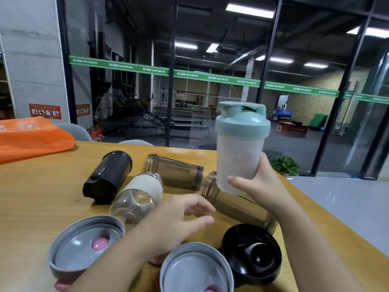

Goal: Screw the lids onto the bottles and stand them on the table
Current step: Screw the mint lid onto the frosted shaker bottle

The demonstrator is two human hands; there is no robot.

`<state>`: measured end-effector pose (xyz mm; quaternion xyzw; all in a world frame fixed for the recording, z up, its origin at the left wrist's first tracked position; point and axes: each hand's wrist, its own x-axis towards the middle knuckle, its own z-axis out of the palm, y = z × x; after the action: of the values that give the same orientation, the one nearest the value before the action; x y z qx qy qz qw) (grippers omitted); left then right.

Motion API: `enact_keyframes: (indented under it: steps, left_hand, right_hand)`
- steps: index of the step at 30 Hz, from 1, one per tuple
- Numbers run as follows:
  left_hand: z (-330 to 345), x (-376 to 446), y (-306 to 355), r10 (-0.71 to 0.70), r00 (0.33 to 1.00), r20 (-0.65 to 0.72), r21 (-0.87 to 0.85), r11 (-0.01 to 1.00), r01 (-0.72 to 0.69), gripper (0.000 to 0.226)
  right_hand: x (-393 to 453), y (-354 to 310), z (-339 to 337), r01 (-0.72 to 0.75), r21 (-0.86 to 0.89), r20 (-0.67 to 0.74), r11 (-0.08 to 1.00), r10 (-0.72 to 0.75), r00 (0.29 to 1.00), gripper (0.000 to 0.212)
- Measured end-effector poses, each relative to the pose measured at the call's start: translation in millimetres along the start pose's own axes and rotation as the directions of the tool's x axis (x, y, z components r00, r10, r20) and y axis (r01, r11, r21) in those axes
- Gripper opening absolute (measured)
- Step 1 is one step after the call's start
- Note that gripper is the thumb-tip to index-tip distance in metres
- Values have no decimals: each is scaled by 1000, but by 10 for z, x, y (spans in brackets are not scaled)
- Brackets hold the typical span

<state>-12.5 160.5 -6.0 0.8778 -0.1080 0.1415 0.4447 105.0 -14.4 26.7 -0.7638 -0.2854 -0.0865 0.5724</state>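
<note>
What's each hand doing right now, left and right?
Left hand: open, holding nothing, above the table.
Right hand: closed on the frosted bottle with green lid, raised.

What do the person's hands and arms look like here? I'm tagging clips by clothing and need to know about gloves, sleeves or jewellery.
Both are bare. The left hand and the right hand have no gloves, and no rings show on the fingers in view. Both forearms are uncovered as far as the frame shows, with no sleeve, watch or bracelet. No markings or tape are visible on them.
</note>
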Motion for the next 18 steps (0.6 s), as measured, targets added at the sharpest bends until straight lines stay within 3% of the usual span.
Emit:
enact_keyframes:
  steps: [5, 11, 18]
  left_hand:
    - [-32, 4, 54, -47, 993, 109, 7, 999, 46, 4]
    - [-47, 0, 37, -110, 963, 245, -3, 993, 114, 8]
    - [-46, 6, 18, -138, 949, 284, 20, 990, 138, 4]
  right_hand:
    - [82, 129, -94, -48, -57, -172, 997, 38, 984, 69]
    - [124, 275, -221, -61, -35, -376, 998, 43, 926, 74]
    - [159, 501, -363, -212, -25, -411, 977, 183, 893, 78]
